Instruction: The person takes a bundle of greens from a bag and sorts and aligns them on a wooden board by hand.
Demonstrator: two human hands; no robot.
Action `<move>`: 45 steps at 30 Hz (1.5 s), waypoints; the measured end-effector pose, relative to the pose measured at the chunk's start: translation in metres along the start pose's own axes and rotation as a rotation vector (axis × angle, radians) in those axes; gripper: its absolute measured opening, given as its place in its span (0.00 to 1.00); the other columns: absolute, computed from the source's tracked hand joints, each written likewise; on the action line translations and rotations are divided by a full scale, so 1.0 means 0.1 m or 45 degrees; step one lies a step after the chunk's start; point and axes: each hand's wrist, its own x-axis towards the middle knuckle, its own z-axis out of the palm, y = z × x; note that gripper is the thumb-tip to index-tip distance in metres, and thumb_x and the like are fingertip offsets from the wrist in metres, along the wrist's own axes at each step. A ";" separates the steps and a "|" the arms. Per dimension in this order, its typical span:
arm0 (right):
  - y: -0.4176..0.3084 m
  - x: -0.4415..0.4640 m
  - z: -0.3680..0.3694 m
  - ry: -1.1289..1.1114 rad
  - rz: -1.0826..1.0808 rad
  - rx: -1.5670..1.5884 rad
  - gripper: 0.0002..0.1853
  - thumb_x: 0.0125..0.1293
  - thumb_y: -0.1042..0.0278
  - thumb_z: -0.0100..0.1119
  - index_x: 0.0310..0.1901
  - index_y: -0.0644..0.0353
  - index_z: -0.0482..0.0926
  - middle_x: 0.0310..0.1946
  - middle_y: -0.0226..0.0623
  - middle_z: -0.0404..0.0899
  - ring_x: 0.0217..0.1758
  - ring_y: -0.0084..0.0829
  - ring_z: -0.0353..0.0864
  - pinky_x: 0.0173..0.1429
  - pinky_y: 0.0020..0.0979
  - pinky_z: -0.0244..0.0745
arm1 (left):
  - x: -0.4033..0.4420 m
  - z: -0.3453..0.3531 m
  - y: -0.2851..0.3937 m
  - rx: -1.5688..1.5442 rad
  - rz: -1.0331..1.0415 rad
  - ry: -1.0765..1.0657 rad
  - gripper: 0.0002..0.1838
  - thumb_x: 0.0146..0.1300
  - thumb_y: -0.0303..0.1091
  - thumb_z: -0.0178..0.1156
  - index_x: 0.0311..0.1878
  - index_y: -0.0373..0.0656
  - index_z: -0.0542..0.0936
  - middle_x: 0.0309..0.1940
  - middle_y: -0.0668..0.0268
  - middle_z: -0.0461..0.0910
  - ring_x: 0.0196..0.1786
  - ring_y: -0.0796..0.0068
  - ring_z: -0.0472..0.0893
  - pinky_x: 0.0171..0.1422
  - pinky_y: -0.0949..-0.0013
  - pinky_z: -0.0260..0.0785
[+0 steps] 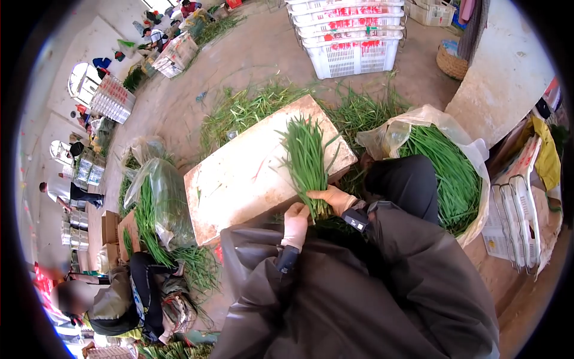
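A bunch of long green leafy stalks lies across the near right part of a pale, stained board, its tips pointing away from me. My right hand, in a light glove, is wrapped round the bunch near its lower end. My left hand, also gloved, is closed at the cut ends, just left of my right hand; what its fingers pinch is too small to make out. To the right, a clear plastic bag stands open, full of more green stalks.
Stacked white crates stand beyond the board, with loose stalks on the floor between. More crates are at the right. At the left are a plastic bag of stalks and a seated person. Other people are further off.
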 end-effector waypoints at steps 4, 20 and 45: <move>0.04 -0.01 -0.01 -0.014 -0.045 -0.096 0.18 0.68 0.69 0.73 0.58 0.61 0.84 0.46 0.33 0.88 0.44 0.30 0.88 0.51 0.32 0.83 | -0.04 0.15 -0.07 0.910 0.548 0.168 0.08 0.66 0.33 0.68 0.39 0.37 0.83 0.33 0.57 0.85 0.33 0.62 0.84 0.44 0.61 0.77; -0.10 -0.26 -0.11 -0.401 0.240 0.230 0.26 0.77 0.60 0.59 0.70 0.66 0.75 0.61 0.45 0.85 0.59 0.40 0.87 0.64 0.47 0.84 | 0.18 -0.04 -0.06 -0.989 -0.138 -0.697 0.29 0.79 0.60 0.54 0.67 0.44 0.76 0.53 0.66 0.86 0.45 0.77 0.83 0.49 0.64 0.77; 0.14 0.05 -0.27 0.309 -0.184 -1.281 0.24 0.80 0.54 0.53 0.63 0.69 0.80 0.55 0.51 0.87 0.58 0.42 0.85 0.65 0.37 0.76 | 0.54 0.08 -0.41 -1.141 -0.400 -0.229 0.24 0.76 0.52 0.64 0.63 0.45 0.82 0.57 0.63 0.87 0.57 0.60 0.85 0.65 0.54 0.77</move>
